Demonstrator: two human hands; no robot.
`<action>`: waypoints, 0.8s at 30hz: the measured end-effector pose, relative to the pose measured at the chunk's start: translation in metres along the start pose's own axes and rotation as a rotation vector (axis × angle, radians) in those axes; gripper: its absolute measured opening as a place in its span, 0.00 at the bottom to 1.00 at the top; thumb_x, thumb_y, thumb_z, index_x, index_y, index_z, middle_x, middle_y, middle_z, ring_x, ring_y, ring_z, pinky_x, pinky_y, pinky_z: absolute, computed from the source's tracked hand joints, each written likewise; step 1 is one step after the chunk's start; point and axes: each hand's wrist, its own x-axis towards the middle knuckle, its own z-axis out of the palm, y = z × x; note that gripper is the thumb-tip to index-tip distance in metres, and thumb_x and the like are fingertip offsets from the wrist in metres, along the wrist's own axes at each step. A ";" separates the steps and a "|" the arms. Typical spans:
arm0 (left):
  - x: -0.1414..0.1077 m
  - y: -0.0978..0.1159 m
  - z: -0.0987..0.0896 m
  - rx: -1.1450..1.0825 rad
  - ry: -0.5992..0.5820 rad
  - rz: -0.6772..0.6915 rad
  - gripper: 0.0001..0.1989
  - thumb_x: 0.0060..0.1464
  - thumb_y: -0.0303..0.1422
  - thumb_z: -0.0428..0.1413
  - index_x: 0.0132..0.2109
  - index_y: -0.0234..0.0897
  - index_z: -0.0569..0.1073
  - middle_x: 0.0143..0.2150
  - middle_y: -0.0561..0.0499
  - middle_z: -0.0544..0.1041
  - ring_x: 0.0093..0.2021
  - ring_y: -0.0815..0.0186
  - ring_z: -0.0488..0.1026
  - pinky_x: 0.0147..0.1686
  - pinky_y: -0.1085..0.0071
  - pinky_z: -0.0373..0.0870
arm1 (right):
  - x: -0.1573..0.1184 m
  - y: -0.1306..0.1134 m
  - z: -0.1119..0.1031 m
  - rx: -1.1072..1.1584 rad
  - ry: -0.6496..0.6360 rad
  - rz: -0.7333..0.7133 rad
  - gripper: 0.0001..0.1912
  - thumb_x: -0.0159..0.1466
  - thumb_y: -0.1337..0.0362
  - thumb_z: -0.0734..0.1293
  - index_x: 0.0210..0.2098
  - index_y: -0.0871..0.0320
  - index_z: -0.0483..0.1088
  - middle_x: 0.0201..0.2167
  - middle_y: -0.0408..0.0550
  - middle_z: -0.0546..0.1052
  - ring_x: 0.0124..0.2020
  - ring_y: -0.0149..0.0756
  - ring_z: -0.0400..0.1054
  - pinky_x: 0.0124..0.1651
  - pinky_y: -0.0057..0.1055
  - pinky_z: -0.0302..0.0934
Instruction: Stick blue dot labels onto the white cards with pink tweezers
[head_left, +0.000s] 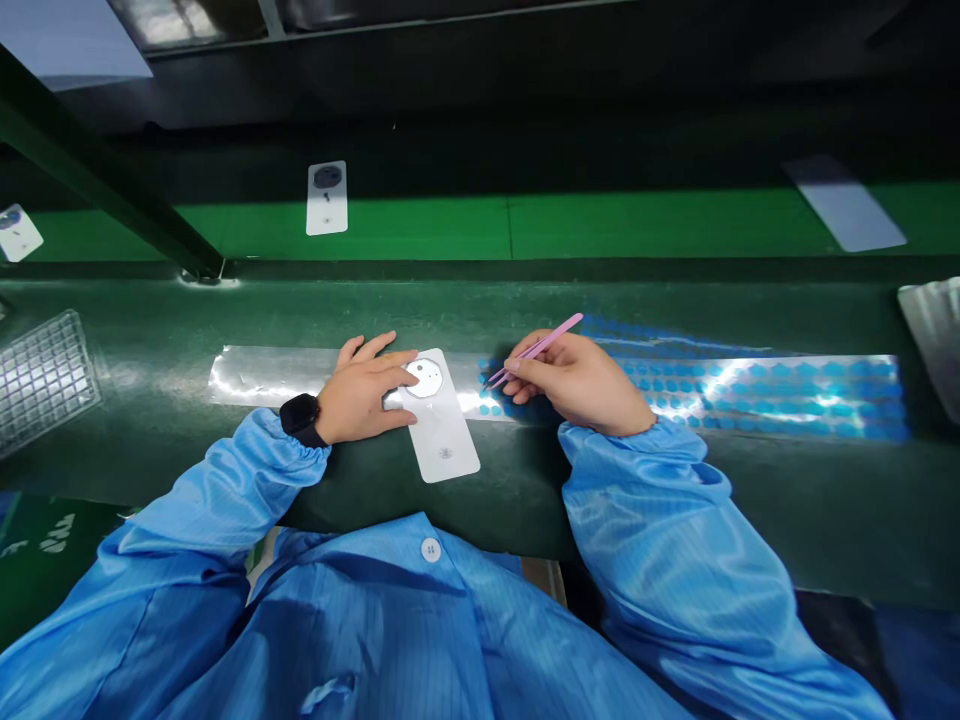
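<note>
**A:** What sits at the far left of the table (480,310)?

**B:** A clear plastic grid tray (45,383), well apart from the hands. To its right, a long shiny film sheet (262,375) runs along the table.

**A:** And the left hand (364,390)?

**B:** Open and nearly flat, fingers spread, with a black smartwatch (301,420) on the wrist just past a blue sleeve (292,455). Its fingertips rest on the upper end of a white card (442,435), touching the edge of a round white disc (424,378) there.

**A:** Where does that card lie?

**B:** Tilted across the film, with its lower end on the bare green table.

**A:** What about the right hand (577,380)?

**B:** Closed, gripping pink tweezers (536,350) the way one holds a pen. The tips point left and down, just beside the card, at the near end of the blue dots (765,400).

**A:** How far do those dots go?

**B:** They cover the film in rows, from the tweezer tips to the sheet's right end. Past that, at the right edge of the view, stands a ribbed silvery object (934,340).
</note>
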 end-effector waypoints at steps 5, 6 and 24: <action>0.000 0.000 -0.002 -0.013 0.003 0.014 0.15 0.49 0.36 0.63 0.46 0.43 0.76 0.62 0.49 0.71 0.69 0.48 0.54 0.65 0.41 0.45 | -0.006 0.000 -0.002 -0.042 -0.127 -0.055 0.11 0.56 0.62 0.75 0.27 0.61 0.70 0.20 0.48 0.76 0.20 0.33 0.70 0.24 0.25 0.67; 0.000 0.000 -0.002 -0.016 0.007 0.015 0.14 0.49 0.37 0.63 0.45 0.43 0.76 0.61 0.49 0.71 0.69 0.48 0.54 0.65 0.41 0.45 | -0.006 0.000 -0.002 -0.051 -0.134 -0.054 0.12 0.56 0.61 0.75 0.27 0.60 0.70 0.21 0.48 0.76 0.21 0.33 0.71 0.24 0.26 0.67; -0.001 -0.001 0.001 -0.028 0.013 0.035 0.15 0.49 0.38 0.63 0.45 0.43 0.75 0.61 0.49 0.72 0.69 0.47 0.54 0.65 0.40 0.43 | -0.005 0.003 -0.003 -0.093 -0.100 -0.008 0.09 0.56 0.64 0.73 0.27 0.60 0.70 0.21 0.49 0.76 0.21 0.34 0.71 0.24 0.26 0.68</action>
